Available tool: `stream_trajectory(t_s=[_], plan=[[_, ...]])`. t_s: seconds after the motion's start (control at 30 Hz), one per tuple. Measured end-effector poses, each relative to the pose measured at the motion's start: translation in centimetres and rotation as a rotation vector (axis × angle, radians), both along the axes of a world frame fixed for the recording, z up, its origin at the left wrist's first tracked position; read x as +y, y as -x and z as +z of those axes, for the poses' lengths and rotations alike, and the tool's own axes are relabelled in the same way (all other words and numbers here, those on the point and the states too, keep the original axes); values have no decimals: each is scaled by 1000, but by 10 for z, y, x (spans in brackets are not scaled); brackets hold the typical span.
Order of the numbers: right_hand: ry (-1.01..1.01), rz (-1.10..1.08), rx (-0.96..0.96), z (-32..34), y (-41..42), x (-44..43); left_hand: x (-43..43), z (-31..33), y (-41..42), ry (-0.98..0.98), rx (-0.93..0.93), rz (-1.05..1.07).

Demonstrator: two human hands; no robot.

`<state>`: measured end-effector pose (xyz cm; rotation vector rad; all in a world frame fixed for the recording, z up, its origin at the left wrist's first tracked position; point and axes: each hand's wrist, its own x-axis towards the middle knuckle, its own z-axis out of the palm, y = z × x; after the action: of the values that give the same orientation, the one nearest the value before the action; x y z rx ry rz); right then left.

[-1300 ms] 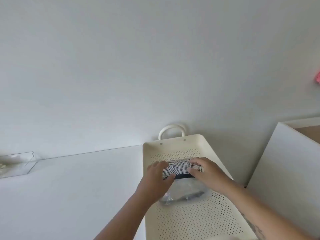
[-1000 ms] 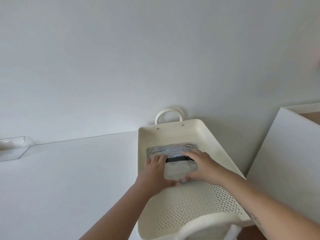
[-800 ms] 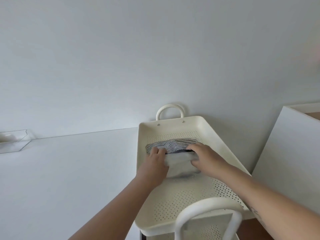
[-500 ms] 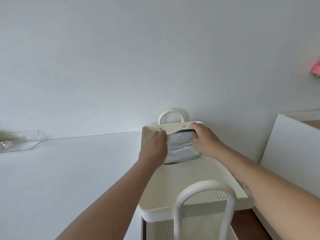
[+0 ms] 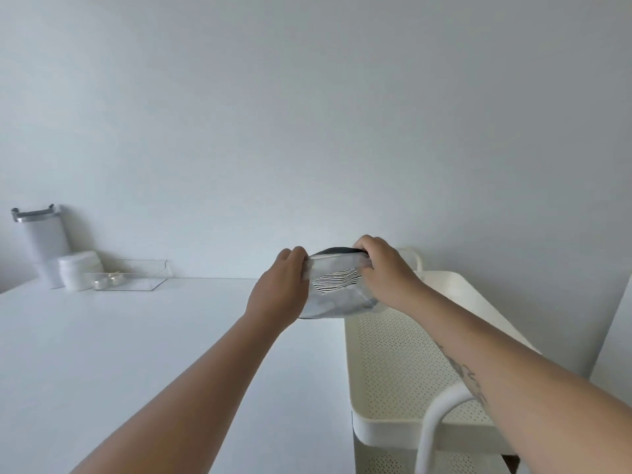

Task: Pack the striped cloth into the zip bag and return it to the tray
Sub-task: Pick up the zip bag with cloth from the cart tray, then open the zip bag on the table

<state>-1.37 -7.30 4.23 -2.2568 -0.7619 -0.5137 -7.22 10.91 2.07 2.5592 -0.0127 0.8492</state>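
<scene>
A translucent zip bag (image 5: 337,301) with a dark top edge hangs in the air between my hands, above the gap between table and tray. A black-and-white striped cloth (image 5: 334,280) shows through its wall. My left hand (image 5: 278,292) grips the bag's left top corner. My right hand (image 5: 383,271) grips the right top corner. The cream perforated tray (image 5: 403,357) lies below and to the right with nothing on the part I see.
A white table (image 5: 136,354) spreads to the left. At its far left stand a white tumbler (image 5: 42,244), a white round tub (image 5: 78,270) and a clear acrylic holder (image 5: 133,277). A white cart handle (image 5: 441,425) arches at the tray's near end. A white panel (image 5: 615,336) stands on the right.
Both hands lifted the bag with the striped cloth off the tray floor and carried it up and left, off the tray. The camera view swung left, and the tumbler and tub came into view.
</scene>
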Motion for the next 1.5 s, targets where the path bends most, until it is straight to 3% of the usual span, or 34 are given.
stream_trajectory(t_s=[0.43,0.57,0.67,0.83,0.97,1.23,1.5], plan=[[-20,206,155,-87,50,144,126,-82,79,120,37,251],[59,212,130,-122,58,142,141,-112,96,207,91,193],[4,191,112,-141,66,132,144,-130,112,357,57,68],[-275,297,398,-155,82,117,145,-147,131,505,61,-49],[-388,296,475,-157,89,113,143,-142,135,695,36,-46],[-339,324,565,-157,90,105,148,-138,136,858,65,-58],[-349,255,473,-163,89,107,151,-145,131,743,5,78]])
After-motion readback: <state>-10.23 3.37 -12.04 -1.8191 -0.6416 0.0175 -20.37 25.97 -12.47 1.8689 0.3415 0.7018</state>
